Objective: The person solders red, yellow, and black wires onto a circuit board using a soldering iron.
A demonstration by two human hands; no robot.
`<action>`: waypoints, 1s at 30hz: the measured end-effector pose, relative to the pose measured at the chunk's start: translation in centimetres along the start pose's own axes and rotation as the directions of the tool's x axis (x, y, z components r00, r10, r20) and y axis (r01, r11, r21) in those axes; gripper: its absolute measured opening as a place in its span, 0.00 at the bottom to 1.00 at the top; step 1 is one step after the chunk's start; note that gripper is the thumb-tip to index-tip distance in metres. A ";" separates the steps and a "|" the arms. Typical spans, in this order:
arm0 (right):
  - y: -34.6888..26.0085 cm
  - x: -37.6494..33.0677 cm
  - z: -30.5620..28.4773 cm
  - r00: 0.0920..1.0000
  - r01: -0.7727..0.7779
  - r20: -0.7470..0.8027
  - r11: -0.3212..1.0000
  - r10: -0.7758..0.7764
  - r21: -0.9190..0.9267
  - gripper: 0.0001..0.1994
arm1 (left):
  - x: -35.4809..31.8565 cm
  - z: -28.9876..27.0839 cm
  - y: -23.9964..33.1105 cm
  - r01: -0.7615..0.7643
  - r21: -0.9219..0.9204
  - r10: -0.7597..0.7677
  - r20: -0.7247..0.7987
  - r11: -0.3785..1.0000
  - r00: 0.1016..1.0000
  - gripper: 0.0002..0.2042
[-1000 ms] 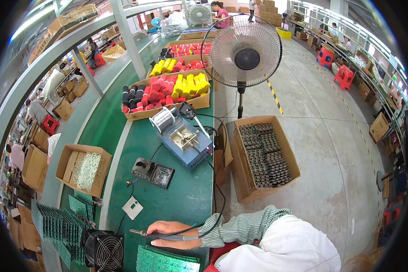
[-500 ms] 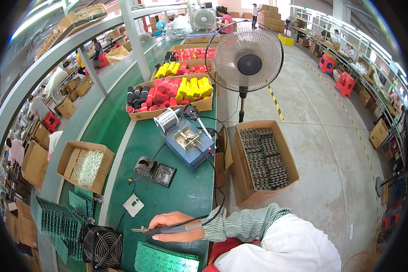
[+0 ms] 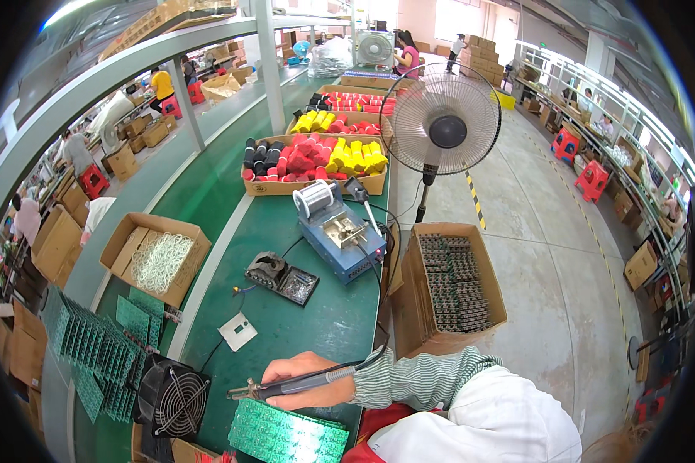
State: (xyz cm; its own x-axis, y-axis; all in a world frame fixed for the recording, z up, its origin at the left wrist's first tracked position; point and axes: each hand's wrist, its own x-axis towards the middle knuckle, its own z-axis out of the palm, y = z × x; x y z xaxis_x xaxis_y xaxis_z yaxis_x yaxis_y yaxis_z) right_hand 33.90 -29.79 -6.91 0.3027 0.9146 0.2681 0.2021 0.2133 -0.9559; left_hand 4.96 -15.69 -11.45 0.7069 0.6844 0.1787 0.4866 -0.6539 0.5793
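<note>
While a green workbench [image 3: 301, 324] is viewed from above, the scene is laid out around it:
Carton of boards [image 3: 449, 285]: stood on the floor beside the bench's right edge, probably for easy reach.
Blue solder station [image 3: 340, 231]: set mid-bench, a wire spool on top.
Small fan [image 3: 171, 397]: placed at the near left edge, likely against fumes.
Circuit board [image 3: 289, 436]: laid at the near edge, under the iron.
Right hand [image 3: 305, 382]: fingers closed around a soldering iron [image 3: 293, 383], tip pointed left.
Left hand: not seen.

Green circuit boards [image 3: 289, 436], striped sleeve [image 3: 421, 378]
</note>
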 end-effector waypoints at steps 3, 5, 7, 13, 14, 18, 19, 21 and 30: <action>-0.6 0.5 0.7 1.000 0.011 0.013 0.999 -0.010 -0.049 0.11 | 1.2 -1.1 2.0 0.133 0.044 -0.137 0.091 0.990 0.986 0.10; -1.0 0.7 1.2 0.999 -0.014 0.035 0.997 0.016 -0.079 0.11 | 1.2 -1.4 2.5 0.098 0.002 -0.098 0.069 0.995 0.993 0.11; -0.9 0.9 1.9 0.999 -0.001 0.043 0.995 0.005 -0.097 0.11 | 1.3 -1.6 2.2 0.057 -0.037 -0.056 0.044 0.998 0.997 0.12; -1.6 0.8 3.8 0.999 -0.013 0.044 0.988 0.020 -0.154 0.12 | 1.3 -1.7 1.5 0.060 -0.123 -0.045 0.121 0.991 0.992 0.12; -1.8 0.6 4.1 0.999 -0.026 0.038 0.988 0.032 -0.149 0.12 | 1.1 -1.5 1.3 0.082 -0.179 -0.060 0.124 0.980 0.990 0.12; -2.3 0.1 5.2 0.999 -0.040 -0.007 0.987 0.040 -0.158 0.10 | 0.9 -1.2 0.6 0.118 -0.248 -0.078 0.168 0.962 0.983 0.10; -2.2 0.1 5.4 0.999 -0.044 0.005 0.987 0.045 -0.153 0.10 | 0.8 -1.3 0.7 0.126 -0.253 -0.077 0.194 0.959 0.978 0.10; -1.8 0.2 5.9 0.995 -0.100 -0.026 0.984 0.097 -0.147 0.10 | 0.6 -0.6 0.5 0.102 -0.200 -0.085 0.092 0.974 0.992 0.11; -3.0 -1.5 5.3 0.957 -0.263 -0.111 0.963 0.268 0.062 0.09 | 0.3 -0.7 -0.5 0.089 -0.290 -0.097 -0.011 0.953 0.995 0.07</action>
State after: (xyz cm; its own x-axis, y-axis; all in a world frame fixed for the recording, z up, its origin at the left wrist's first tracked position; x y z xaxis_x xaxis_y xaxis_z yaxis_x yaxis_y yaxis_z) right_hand 27.87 -29.96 -5.07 0.4476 0.8941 0.0137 0.0569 -0.0132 -0.9983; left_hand 4.59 -14.88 -11.13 0.6509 0.7478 0.1305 0.3779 -0.4684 0.7986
